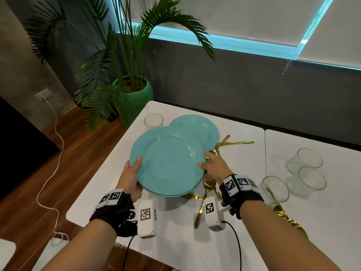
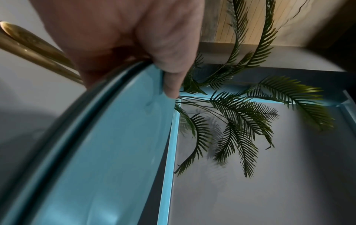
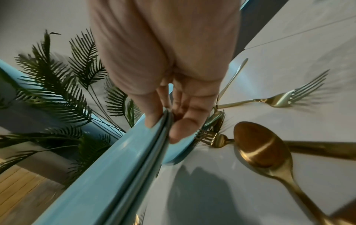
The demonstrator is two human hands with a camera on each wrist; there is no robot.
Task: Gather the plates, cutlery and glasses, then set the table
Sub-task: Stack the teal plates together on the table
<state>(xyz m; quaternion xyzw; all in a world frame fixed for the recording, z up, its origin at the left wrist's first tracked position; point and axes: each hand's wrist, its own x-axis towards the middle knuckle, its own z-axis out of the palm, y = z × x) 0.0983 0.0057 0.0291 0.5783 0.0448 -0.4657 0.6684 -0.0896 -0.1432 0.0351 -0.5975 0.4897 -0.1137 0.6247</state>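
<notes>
Both hands hold a stack of teal plates point(image 1: 168, 163) above the white table point(image 1: 175, 222). My left hand point(image 1: 130, 173) grips the stack's left rim, thumb on top. My right hand point(image 1: 213, 167) pinches the right rim, thumb above and fingers below. The wrist views show the stacked rims point(image 2: 108, 137) point(image 3: 138, 167) under my left hand point(image 2: 165, 64) and my right hand point(image 3: 165, 121). Another teal plate point(image 1: 197, 128) lies flat farther back. Gold cutlery point(image 1: 228, 143) lies to the right, with a gold spoon point(image 3: 260, 149) and forks point(image 3: 285, 99) close by. One glass point(image 1: 153, 120) stands at the back left.
Three more glasses point(image 1: 304, 169) stand on the adjoining table at the right. A palm in a green pot point(image 1: 134, 94) stands on the floor beyond the table's left corner. A white cable point(image 1: 56, 153) runs over the wooden floor at left.
</notes>
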